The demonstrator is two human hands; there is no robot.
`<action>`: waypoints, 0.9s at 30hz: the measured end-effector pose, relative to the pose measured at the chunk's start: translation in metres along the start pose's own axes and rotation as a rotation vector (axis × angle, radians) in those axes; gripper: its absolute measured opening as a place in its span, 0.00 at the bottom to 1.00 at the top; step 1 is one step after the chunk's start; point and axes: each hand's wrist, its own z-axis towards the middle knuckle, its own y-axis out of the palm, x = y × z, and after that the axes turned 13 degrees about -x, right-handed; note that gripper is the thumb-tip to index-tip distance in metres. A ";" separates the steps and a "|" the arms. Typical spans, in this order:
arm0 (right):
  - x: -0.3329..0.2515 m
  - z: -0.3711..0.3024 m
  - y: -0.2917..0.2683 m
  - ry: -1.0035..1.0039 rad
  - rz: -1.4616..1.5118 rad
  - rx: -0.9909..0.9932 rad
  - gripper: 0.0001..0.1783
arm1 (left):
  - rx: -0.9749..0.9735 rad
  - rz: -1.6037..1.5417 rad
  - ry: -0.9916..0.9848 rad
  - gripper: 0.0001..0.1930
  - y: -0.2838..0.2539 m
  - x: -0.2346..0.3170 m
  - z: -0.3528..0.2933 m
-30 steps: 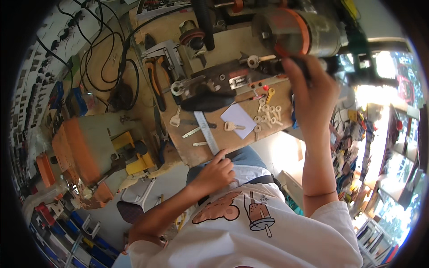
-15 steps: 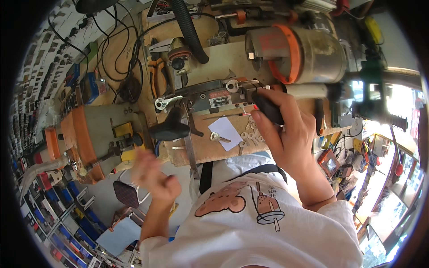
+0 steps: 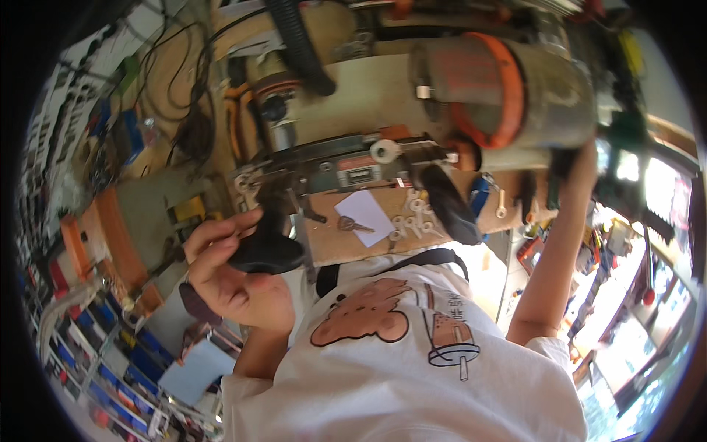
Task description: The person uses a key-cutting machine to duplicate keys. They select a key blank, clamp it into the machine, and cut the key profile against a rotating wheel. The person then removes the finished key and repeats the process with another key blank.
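Observation:
My left hand (image 3: 234, 276) is closed round a black T-shaped handle (image 3: 271, 247) at the front left of a key-cutting machine (image 3: 353, 166). The right arm reaches far out to the right, and my right hand (image 3: 584, 158) is beside the end of the machine's big motor (image 3: 545, 96); its fingers are hidden. A second black handle (image 3: 449, 206) stands free at the machine's front right. Between the handles, a brass-coloured key (image 3: 355, 225) lies on white paper (image 3: 374, 214). Several key blanks (image 3: 414, 221) are heaped to the right of the paper.
Orange-handled pliers (image 3: 237, 121) and black cables (image 3: 193, 96) lie at the back left of the bench. A ribbed black hose (image 3: 294, 44) hangs over the middle. Another orange and grey machine (image 3: 121, 228) stands on the left. Tools hang along the bench's right front edge.
My right hand has let go of the front-right black handle and moved right, to the motor's end. My left hand has risen and taken hold of the left handle. The view has shifted slightly.

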 end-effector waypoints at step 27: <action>0.031 -0.053 -0.032 -0.064 0.258 -0.255 0.25 | -0.190 0.347 0.052 0.24 -0.020 -0.006 0.034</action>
